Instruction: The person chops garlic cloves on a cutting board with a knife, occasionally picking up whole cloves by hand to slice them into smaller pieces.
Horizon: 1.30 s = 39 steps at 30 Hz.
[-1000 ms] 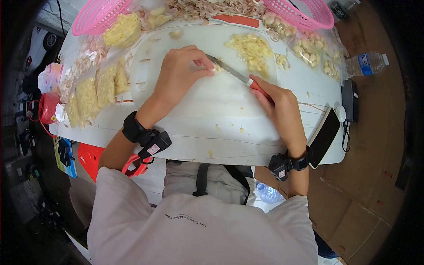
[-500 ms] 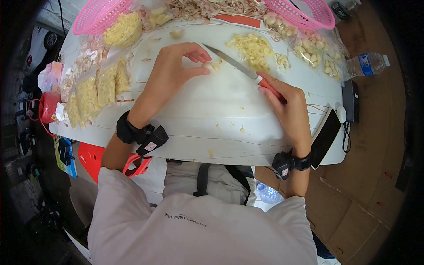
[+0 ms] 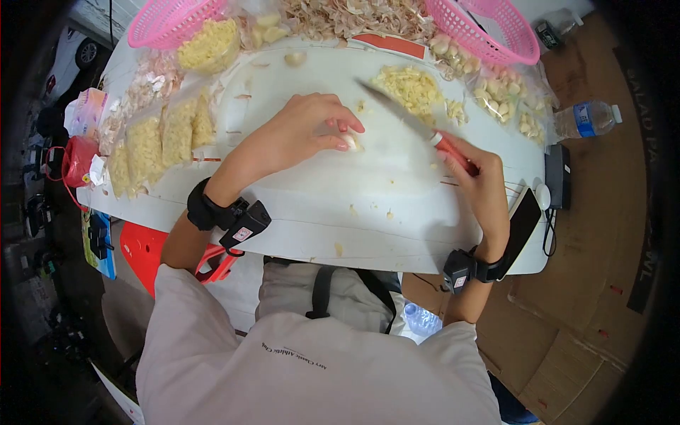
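My left hand (image 3: 312, 129) is closed, with a pale garlic clove (image 3: 353, 142) pinched between thumb and fingers over the white cutting board (image 3: 354, 170). In my right hand (image 3: 478, 173) is a knife (image 3: 400, 111) with an orange-red handle; its blade points up and left, raised beside the clove and apart from it. Behind the blade lies a heap of chopped garlic (image 3: 413, 91), with a few small bits scattered on the board. Another garlic piece (image 3: 295, 59) rests near the board's far edge.
Bags of minced garlic (image 3: 177, 131) stand at the left, near a tub of minced garlic (image 3: 208, 47). Dry peels (image 3: 354, 15) and pink baskets (image 3: 489, 32) line the back. Bagged cloves (image 3: 496, 95), a bottle (image 3: 588, 119) and a phone (image 3: 523, 219) are at the right.
My left hand has moved right and a little nearer to me, and its fingers have closed on the garlic clove. The knife has shifted right and nearer with my right hand.
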{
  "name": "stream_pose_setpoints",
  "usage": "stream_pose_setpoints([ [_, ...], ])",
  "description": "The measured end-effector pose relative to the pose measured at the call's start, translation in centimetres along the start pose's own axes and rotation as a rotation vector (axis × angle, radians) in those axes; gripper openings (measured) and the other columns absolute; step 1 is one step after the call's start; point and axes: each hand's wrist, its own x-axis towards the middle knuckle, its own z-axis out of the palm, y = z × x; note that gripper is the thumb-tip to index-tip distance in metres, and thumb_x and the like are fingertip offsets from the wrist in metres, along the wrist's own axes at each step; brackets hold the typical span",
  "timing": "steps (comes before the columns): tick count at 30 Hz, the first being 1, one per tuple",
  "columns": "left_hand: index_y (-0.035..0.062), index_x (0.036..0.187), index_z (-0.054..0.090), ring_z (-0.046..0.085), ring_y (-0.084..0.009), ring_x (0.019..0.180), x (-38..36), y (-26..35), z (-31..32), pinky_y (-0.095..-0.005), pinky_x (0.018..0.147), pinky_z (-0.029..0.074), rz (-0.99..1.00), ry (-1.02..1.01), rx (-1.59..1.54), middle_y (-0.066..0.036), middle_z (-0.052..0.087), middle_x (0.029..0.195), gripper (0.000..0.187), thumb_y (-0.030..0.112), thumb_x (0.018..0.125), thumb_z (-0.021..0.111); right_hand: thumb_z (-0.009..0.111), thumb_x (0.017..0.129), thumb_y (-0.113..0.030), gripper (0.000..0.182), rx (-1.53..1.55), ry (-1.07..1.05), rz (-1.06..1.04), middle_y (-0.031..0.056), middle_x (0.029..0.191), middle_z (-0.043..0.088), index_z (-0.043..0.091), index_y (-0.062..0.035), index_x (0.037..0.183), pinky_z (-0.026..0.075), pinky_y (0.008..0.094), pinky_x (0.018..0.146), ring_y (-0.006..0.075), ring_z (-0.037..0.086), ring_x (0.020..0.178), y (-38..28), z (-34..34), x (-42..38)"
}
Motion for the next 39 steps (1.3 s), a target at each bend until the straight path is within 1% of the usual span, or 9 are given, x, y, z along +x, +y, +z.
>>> stream_pose_setpoints([
  [2,0.0035,0.104,0.069,0.061,-0.0212,0.09,0.0,0.3,-0.3,-0.0336,0.084,0.049,0.034,0.019,0.026,-0.007,0.066,0.094,0.026,0.005,0.078,0.074,0.071,0.089,-0.009,0.033,0.082,-0.206,0.154,0.0144,0.092,0.075,0.068,-0.0003,0.12,0.051,0.0252,0.075,0.0075,0.06,0.077,0.0,-0.6,-0.2],
  [4,0.0053,0.105,0.069,0.061,-0.0214,0.09,0.0,1.1,-0.5,-0.0343,0.085,0.049,-0.074,-0.063,-0.147,-0.006,0.066,0.093,0.03,0.009,0.077,0.078,0.072,0.088,-0.009,0.033,0.108,-0.232,0.138,0.0146,0.091,0.075,0.068,-0.0002,0.12,0.051,0.0248,0.075,0.0071,0.059,0.078,0.2,-1.0,-0.2],
  [12,0.0063,0.1,0.068,0.062,-0.0215,0.091,-0.2,1.8,-0.4,-0.0356,0.087,0.047,0.038,-0.161,-0.138,-0.004,0.068,0.089,0.028,0.014,0.076,0.08,0.072,0.088,-0.009,0.033,0.07,-0.373,0.1,0.0132,0.091,0.075,0.069,-0.0014,0.12,0.051,0.0253,0.075,0.0066,0.058,0.078,0.4,-2.2,1.5],
  [15,0.0035,0.098,0.067,0.064,-0.0235,0.089,-0.1,1.6,0.0,-0.0365,0.085,0.048,0.071,-0.175,-0.131,-0.007,0.068,0.087,0.027,0.014,0.076,0.079,0.072,0.089,-0.01,0.034,-0.179,-0.136,0.045,0.0119,0.094,0.075,0.069,-0.0032,0.121,0.051,0.026,0.076,0.0072,0.058,0.079,0.4,-0.9,2.2],
  [17,0.0011,0.097,0.067,0.065,-0.025,0.087,0.0,1.5,0.2,-0.0371,0.083,0.049,0.096,-0.181,-0.141,-0.01,0.068,0.085,0.027,0.014,0.076,0.078,0.072,0.089,-0.011,0.035,0.063,0.017,0.0,0.0115,0.098,0.075,0.068,-0.0046,0.123,0.051,0.0267,0.077,0.0084,0.058,0.08,0.6,-0.1,2.3],
  [26,0.0054,0.098,0.068,0.063,-0.0227,0.092,0.2,1.0,0.2,-0.0364,0.087,0.047,0.068,-0.155,-0.119,-0.006,0.068,0.09,0.027,0.017,0.077,0.079,0.072,0.089,-0.012,0.037,0.067,0.044,0.001,0.0126,0.101,0.075,0.068,-0.0059,0.125,0.051,0.0266,0.079,0.0087,0.061,0.085,1.6,-0.9,2.0],
  [30,0.0022,0.096,0.069,0.065,-0.0204,0.086,0.4,0.4,0.5,-0.034,0.081,0.049,0.04,-0.004,-0.161,-0.009,0.069,0.087,0.026,0.016,0.077,0.08,0.072,0.089,-0.012,0.036,-0.036,0.061,0.032,0.0134,0.102,0.075,0.068,-0.0055,0.124,0.052,0.0266,0.08,0.0102,0.065,0.086,0.3,-1.5,2.0],
  [35,-0.0005,0.094,0.07,0.064,-0.0179,0.081,0.7,-0.1,0.5,-0.0307,0.075,0.051,-0.042,0.13,-0.212,-0.009,0.068,0.083,0.025,0.015,0.077,0.08,0.071,0.088,-0.019,0.03,-0.362,0.109,-0.059,0.0119,0.099,0.074,0.072,-0.0092,0.117,0.053,0.0331,0.074,0.0262,0.072,0.083,-1.9,-1.2,3.1],
  [39,0.0019,0.095,0.07,0.063,-0.0157,0.083,0.7,-0.9,0.5,-0.0293,0.075,0.049,-0.044,0.136,-0.222,-0.007,0.069,0.086,0.025,0.017,0.078,0.081,0.07,0.088,-0.024,0.027,-0.535,0.072,-0.096,0.0123,0.095,0.073,0.073,-0.0099,0.111,0.053,0.0378,0.071,0.0309,0.069,0.082,-2.8,-1.4,4.9],
])
